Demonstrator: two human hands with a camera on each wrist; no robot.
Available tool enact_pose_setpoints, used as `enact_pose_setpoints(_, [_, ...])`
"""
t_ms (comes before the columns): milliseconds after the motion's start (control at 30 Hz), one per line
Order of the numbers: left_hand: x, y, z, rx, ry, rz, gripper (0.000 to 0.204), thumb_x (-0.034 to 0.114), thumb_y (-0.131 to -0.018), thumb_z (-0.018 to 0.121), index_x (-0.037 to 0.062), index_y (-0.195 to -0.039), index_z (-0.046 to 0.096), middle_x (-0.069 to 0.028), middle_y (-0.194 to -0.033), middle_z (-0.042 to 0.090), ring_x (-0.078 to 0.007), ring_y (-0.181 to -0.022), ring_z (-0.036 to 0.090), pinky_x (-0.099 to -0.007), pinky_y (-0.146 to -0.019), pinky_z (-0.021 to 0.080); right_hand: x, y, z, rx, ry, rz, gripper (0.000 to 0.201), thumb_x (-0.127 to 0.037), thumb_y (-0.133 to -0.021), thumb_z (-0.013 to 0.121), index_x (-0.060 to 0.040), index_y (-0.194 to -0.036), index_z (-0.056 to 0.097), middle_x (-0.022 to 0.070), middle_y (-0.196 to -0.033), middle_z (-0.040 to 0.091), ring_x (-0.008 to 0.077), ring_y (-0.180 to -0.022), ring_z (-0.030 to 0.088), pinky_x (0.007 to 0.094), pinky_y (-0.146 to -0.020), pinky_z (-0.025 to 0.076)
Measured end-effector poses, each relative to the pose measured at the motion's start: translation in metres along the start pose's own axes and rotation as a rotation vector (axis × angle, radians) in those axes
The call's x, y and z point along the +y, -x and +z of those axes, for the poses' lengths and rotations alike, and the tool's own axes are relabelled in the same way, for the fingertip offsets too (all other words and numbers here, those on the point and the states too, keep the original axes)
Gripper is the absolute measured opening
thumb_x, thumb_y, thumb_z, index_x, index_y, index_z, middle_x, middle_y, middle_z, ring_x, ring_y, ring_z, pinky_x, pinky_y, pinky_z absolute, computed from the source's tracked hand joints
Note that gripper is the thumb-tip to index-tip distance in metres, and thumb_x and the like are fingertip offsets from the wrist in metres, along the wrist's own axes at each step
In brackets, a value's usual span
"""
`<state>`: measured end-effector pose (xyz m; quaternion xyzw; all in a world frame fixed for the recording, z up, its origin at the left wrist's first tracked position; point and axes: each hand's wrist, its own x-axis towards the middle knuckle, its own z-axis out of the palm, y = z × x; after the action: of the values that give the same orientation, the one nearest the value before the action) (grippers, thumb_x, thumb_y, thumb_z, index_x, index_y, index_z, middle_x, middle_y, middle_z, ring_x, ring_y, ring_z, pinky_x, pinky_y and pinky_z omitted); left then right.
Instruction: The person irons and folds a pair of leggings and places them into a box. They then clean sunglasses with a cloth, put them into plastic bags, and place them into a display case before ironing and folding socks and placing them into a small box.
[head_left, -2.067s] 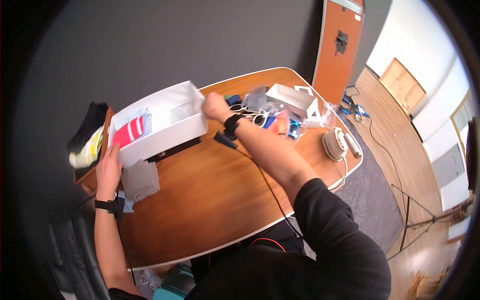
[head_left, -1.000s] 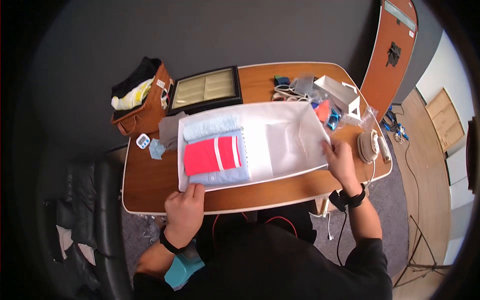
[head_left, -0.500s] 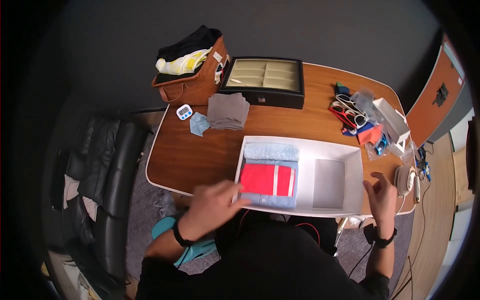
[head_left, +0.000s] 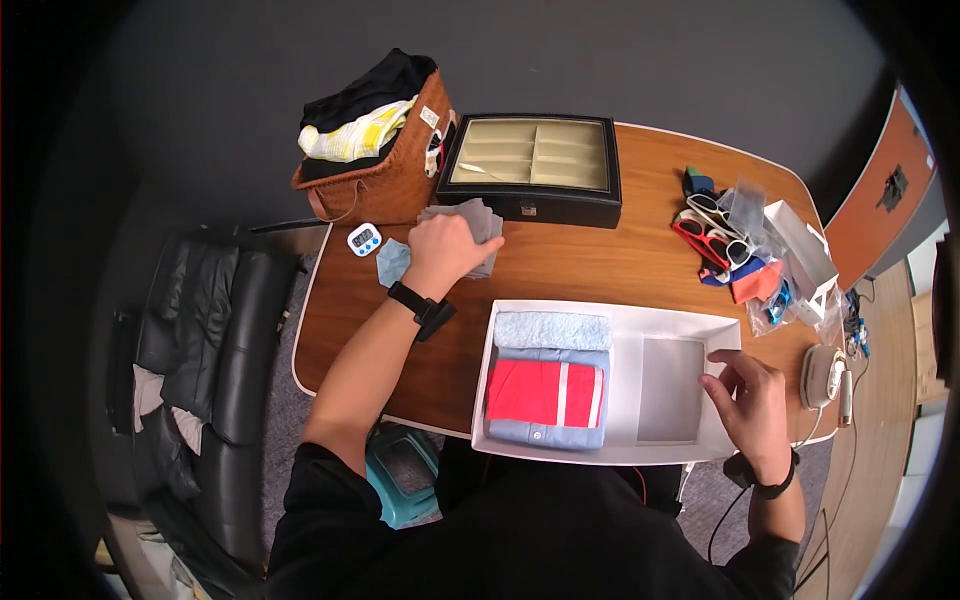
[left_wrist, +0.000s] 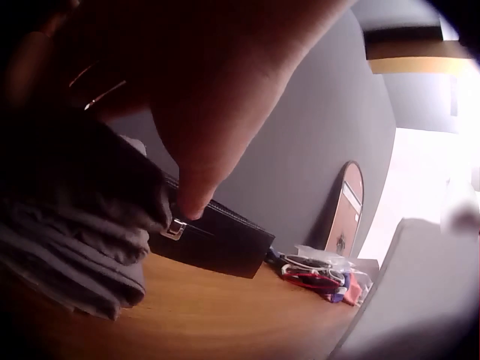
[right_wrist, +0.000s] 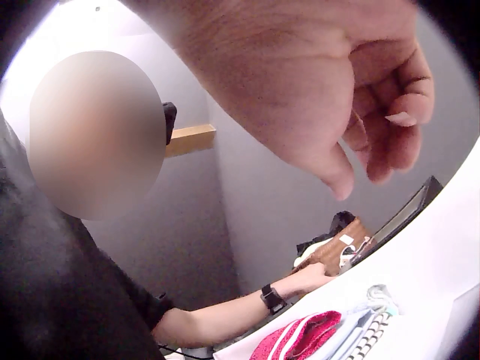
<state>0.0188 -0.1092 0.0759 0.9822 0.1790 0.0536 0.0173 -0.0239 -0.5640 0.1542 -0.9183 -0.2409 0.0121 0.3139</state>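
My left hand [head_left: 445, 255] is on a stack of folded grey cloths [head_left: 488, 222], its thumb stretched out beside the stack's edge. In the left wrist view the layered grey cloths [left_wrist: 82, 247] lie under the palm; the other fingers are in shadow, so I cannot tell whether they grip. Over the right end of a white open box [head_left: 620, 400] hovers my right hand [head_left: 748, 405], fingers loosely bent, holding nothing. Inside the box's left half lie a light blue rolled towel [head_left: 552, 330], a folded blue shirt [head_left: 520, 435] and a red cloth with white stripes [head_left: 530, 392]. A grey panel [head_left: 672, 390] lies at right.
A black display case [head_left: 570, 212] with a glass lid and a brown basket [head_left: 400, 190] of clothes stand behind. A timer [head_left: 364, 239] and light blue cloth [head_left: 392, 262] lie left. Sunglasses [head_left: 705, 238], bags and a white tray [head_left: 800, 245] fill the right, near an iron [head_left: 820, 378].
Both hands brought the white box from the back left to the table's front edge and let go. My left hand then moved up to the grey cloths; the right stayed near the box's right end.
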Motion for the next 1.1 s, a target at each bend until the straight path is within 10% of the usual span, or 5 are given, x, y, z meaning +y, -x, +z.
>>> enact_pose_setpoints(300, [-0.043, -0.018, 0.011, -0.056, 0.153, -0.003, 0.045, 0.037, -0.083, 0.072, -0.0063, -0.096, 0.078, -0.0301, -0.097, 0.077, -0.0478, -0.095, 0.075, -0.0546, -0.089, 0.061, 0.022, 0.026, -0.003, 0.014, -0.045, 0.077, 0.026, -0.011, -0.089, 0.086, 0.0003, -0.111, 0.075, 0.01, -0.068, 0.064, 0.0197, -0.058, 0.06, 0.0338, -0.059, 0.05])
enact_pose_setpoints(567, [-0.03, 0.006, -0.009, -0.145, 0.261, -0.005, 0.073, 0.065, -0.089, 0.074, -0.0039, -0.114, 0.077, -0.0271, -0.128, 0.072, -0.0397, -0.122, 0.069, -0.048, -0.102, 0.054, 0.011, 0.021, -0.004, -0.096, -0.022, -0.065, 0.028, -0.015, -0.09, 0.085, -0.0014, -0.112, 0.075, 0.0108, -0.073, 0.069, 0.0252, -0.062, 0.068, 0.0375, -0.061, 0.055])
enact_pose_setpoints(633, [-0.055, -0.001, 0.002, 0.189, 0.211, 0.121, 0.064, 0.056, -0.089, 0.08, -0.0031, -0.113, 0.078, -0.0229, -0.121, 0.076, -0.0409, -0.113, 0.071, -0.0467, -0.098, 0.057, -0.001, 0.011, -0.009, -0.114, 0.007, -0.132, 0.026, -0.015, -0.091, 0.084, -0.0013, -0.111, 0.075, 0.0121, -0.075, 0.07, 0.0275, -0.063, 0.069, 0.0388, -0.062, 0.055])
enact_pose_setpoints(867, [-0.104, -0.028, 0.02, -0.191, 0.643, -0.22, 0.087, 0.05, -0.075, 0.095, -0.0125, -0.129, 0.067, -0.0338, -0.134, 0.068, -0.0379, -0.124, 0.07, -0.0439, -0.103, 0.055, -0.042, -0.086, 0.026, -0.219, -0.095, -0.381, 0.018, -0.011, -0.095, 0.077, 0.0007, -0.108, 0.075, 0.0171, -0.08, 0.073, 0.0309, -0.072, 0.073, 0.0408, -0.07, 0.056])
enact_pose_setpoints(1100, [-0.097, -0.005, 0.032, 0.203, 0.528, 0.054, 0.109, 0.042, -0.075, 0.1, -0.0112, -0.153, 0.045, -0.0307, -0.146, 0.061, -0.0366, -0.132, 0.066, -0.0422, -0.104, 0.057, -0.103, -0.229, 0.147, -0.238, 0.104, -0.55, 0.028, -0.022, -0.097, 0.074, 0.0051, -0.103, 0.077, 0.0266, -0.094, 0.076, 0.0398, -0.094, 0.077, 0.0434, -0.086, 0.061])
